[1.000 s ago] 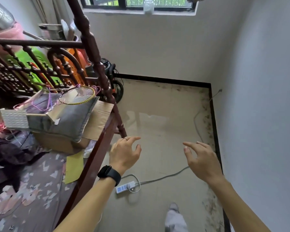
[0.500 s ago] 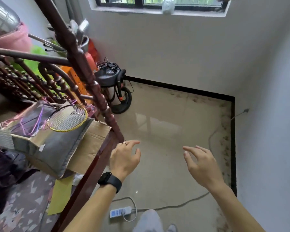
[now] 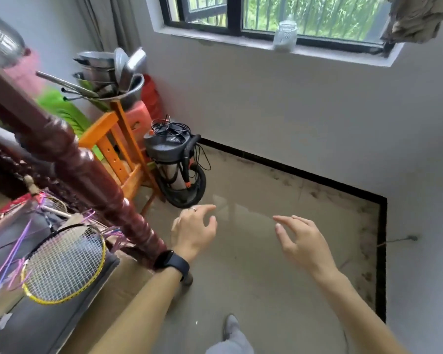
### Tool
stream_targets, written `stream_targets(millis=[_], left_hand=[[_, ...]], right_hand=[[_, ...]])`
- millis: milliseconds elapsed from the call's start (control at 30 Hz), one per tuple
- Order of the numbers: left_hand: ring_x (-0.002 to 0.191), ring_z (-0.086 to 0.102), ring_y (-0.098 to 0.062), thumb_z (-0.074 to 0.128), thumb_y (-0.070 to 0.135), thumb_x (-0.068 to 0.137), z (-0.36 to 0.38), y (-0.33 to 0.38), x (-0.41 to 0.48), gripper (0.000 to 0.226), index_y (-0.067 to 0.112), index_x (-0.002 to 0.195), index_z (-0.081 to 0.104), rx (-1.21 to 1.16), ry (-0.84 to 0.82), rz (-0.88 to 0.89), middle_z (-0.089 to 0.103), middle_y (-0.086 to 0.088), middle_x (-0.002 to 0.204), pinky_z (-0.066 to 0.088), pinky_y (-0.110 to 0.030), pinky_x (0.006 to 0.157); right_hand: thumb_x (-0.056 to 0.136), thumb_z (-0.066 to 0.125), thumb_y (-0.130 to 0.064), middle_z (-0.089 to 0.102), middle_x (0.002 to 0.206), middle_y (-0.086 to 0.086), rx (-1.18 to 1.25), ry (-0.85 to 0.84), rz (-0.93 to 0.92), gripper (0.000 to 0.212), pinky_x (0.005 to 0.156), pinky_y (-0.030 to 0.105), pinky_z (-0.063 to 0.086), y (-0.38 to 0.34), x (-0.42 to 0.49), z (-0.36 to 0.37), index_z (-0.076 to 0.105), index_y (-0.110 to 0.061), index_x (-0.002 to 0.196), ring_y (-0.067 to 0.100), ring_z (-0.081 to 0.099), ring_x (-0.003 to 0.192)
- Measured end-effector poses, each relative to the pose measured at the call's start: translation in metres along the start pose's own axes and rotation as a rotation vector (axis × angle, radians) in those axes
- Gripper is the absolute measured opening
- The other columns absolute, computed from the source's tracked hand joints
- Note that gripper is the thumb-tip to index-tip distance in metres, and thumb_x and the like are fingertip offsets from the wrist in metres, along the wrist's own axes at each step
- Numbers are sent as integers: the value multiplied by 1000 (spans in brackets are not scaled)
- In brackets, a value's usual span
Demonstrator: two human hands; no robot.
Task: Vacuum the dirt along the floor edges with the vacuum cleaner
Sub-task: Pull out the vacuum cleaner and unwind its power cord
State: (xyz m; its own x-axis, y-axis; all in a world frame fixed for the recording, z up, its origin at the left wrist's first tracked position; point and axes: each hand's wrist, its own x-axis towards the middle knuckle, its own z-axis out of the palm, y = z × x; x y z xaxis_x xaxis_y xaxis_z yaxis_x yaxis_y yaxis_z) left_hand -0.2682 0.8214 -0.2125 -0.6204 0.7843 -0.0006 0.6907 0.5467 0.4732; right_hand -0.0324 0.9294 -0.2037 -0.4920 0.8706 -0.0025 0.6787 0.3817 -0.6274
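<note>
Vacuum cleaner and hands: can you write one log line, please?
vacuum cleaner: standing by orange chair, untouched | left hand: open, empty | right hand: open, empty | dirt: along floor edges

You have a single view, from the wide-angle camera on your head. It looks forward and down over the floor [image 3: 266,264] toward the wall with the window [image 3: 304,19], with the vacuum cleaner [image 3: 174,159] at middle distance, left of centre. Your left forearm [image 3: 143,302] and right forearm [image 3: 356,310] enter from the bottom edge, close to the lens. The dark wooden bed post [image 3: 92,175] crosses the left side.
</note>
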Motion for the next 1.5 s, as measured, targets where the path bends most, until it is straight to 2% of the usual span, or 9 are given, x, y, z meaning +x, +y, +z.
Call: stream_targets(millis=[367, 567, 800, 933, 1100, 1267, 1400, 1500], left_hand=[[114, 60, -23, 57, 35, 93, 11, 9, 216, 34, 35, 126, 65, -26, 30, -152, 67, 5, 123, 50, -38, 95], [117, 59, -23, 56, 36, 94, 20, -1, 333, 32, 38, 124, 65, -65, 61, -347, 66, 6, 128, 50, -35, 95], [115, 61, -21, 55, 37, 94, 24, -29, 417, 31, 37, 123, 65, -227, 133, -572, 66, 7, 128, 51, -38, 96], [118, 58, -21, 57, 35, 95, 29, -57, 465, 30, 35, 124, 65, -306, 162, -671, 65, 4, 127, 48, -34, 96], [119, 58, -21, 58, 32, 96, 38, -108, 535, 31, 30, 126, 64, -388, 147, -750, 66, 1, 127, 44, -30, 97], [123, 57, -21, 57, 32, 97, 47, -163, 603, 34, 27, 130, 61, -503, 66, -850, 63, 2, 133, 42, -28, 99], [123, 57, -21, 58, 34, 97, 66, -197, 648, 34, 25, 130, 60, -638, 19, -976, 63, 0, 131, 41, -27, 95], [121, 56, -20, 61, 36, 96, 93, -221, 671, 35, 24, 129, 59, -775, 15, -1104, 62, -1, 130, 41, -26, 92]], right_hand=[[104, 56, -36, 69, 127, -17, 51, -115, -116, 31, 113, 32, 38, -27, 250, 16, 69, -32, 131, 10, 45, 137], [105, 55, -37, 67, 128, -17, 64, -252, -197, 32, 106, 20, 32, -38, 394, 36, 67, -33, 135, 8, 43, 138], [106, 51, -38, 62, 128, -24, 2, -442, -327, 33, 102, 17, 30, -64, 526, 68, 63, -36, 136, 5, 42, 136], [105, 53, -37, 65, 130, -20, -46, -518, -393, 31, 98, 15, 29, -85, 589, 108, 64, -36, 134, 8, 46, 135], [105, 53, -37, 65, 134, -18, -98, -593, -452, 32, 101, 18, 33, -116, 666, 174, 64, -34, 135, 13, 50, 133], [104, 52, -41, 68, 133, -10, -108, -675, -415, 37, 106, 30, 43, -149, 736, 235, 63, -29, 137, 20, 55, 132], [104, 50, -43, 64, 141, -7, -121, -730, -401, 43, 113, 37, 41, -160, 784, 284, 58, -26, 143, 21, 54, 135], [103, 51, -49, 58, 148, -5, -149, -774, -359, 52, 114, 35, 38, -159, 817, 328, 51, -25, 150, 21, 50, 138]])
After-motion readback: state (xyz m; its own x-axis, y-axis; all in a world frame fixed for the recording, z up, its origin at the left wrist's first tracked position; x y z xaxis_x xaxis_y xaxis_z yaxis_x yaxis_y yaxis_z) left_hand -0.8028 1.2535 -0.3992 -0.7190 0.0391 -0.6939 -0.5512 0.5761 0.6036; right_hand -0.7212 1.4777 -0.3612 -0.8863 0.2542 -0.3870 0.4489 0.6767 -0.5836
